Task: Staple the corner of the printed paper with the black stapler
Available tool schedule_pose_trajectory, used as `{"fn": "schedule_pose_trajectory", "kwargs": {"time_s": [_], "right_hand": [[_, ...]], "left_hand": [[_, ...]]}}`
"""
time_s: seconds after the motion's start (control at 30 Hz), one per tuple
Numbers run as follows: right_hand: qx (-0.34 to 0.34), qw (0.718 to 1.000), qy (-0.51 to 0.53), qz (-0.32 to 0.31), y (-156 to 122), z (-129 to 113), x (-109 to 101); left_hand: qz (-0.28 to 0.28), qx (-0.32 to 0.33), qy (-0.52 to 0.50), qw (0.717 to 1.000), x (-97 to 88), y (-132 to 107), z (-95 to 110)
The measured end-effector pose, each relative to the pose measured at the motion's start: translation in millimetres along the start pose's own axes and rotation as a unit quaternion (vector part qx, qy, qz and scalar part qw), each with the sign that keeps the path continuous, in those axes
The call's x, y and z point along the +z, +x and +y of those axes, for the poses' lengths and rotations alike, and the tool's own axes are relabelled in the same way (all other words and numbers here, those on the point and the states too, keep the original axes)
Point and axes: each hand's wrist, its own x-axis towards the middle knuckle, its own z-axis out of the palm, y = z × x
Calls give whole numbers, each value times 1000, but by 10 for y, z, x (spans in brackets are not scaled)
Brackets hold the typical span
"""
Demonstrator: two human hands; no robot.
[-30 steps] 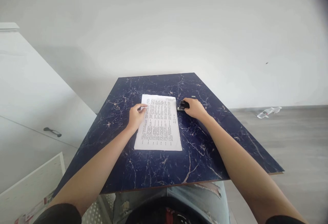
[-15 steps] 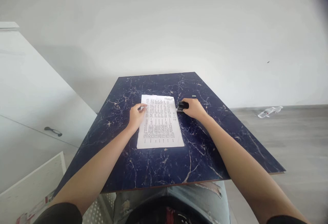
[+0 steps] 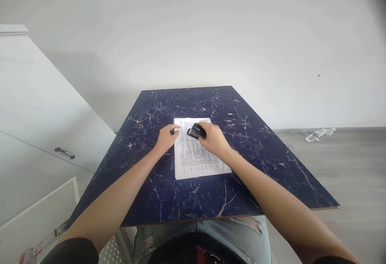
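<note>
Printed sheets of paper (image 3: 193, 163) lie on the dark blue marbled table, turned a little, with the top right partly behind my right hand. My left hand (image 3: 167, 138) is at their left edge, thumb and forefinger curled around the margin and gripping it. In my right hand (image 3: 214, 137) is a black stapler (image 3: 196, 130), held over the upper part of the printed page. Its front end points left, toward my left fingers. Whether the stapler touches the paper I cannot tell.
A small grey block, perhaps a strip of staples (image 3: 230, 114), lies on the table (image 3: 256, 167) toward the back right. On the floor at right is a clear plastic bottle (image 3: 319, 134). A white cabinet (image 3: 36, 107) with a dark handle stands at left.
My right hand has lifted the stapler off the right edge and carried it left over the page. The sheets have shifted right and turned slightly, my left hand moving with them.
</note>
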Motion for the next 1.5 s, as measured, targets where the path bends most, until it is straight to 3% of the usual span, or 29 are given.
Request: {"fn": "schedule_pose_trajectory", "kwargs": {"time_s": [0.17,0.3,0.47,0.7,0.8,0.9,1.07,1.2,1.27,1.33,1.4,1.43,1.5], "right_hand": [[-1,997,-16,-81,-27,-74,133],[22,993,-22,-113,9,3,60],[93,972,-40,-212,90,276,-249],[144,920,-29,-364,87,931,-839],[169,903,-37,-394,65,1098,-964],[168,903,-28,-394,46,1163,-983],[133,928,-3,-349,14,1163,-960],[113,945,62,-301,7,1166,-1118],[154,967,85,-184,-2,1238,-1264],[226,973,55,4,-31,1402,-1402],[292,939,-19,179,-86,1650,-1476],[317,918,-54,233,-120,1790,-1475],[355,891,-63,275,-187,2052,-1394]], "left_hand": [[-25,22,-4,999,-16,-25,77],[-31,10,24,999,-27,-31,111],[-14,1,23,1000,-18,-18,60],[-29,0,33,999,-14,-15,61],[-28,8,32,999,-9,-13,60],[-39,30,53,997,-13,-4,72],[-49,47,80,994,-24,1,90],[-48,50,78,995,-19,-4,74],[-47,53,78,994,-19,-7,74],[-48,56,75,994,-24,-9,83],[-49,51,59,996,-29,-13,99],[-52,41,50,997,-32,-15,107],[-65,21,38,997,-34,-22,123]]}}
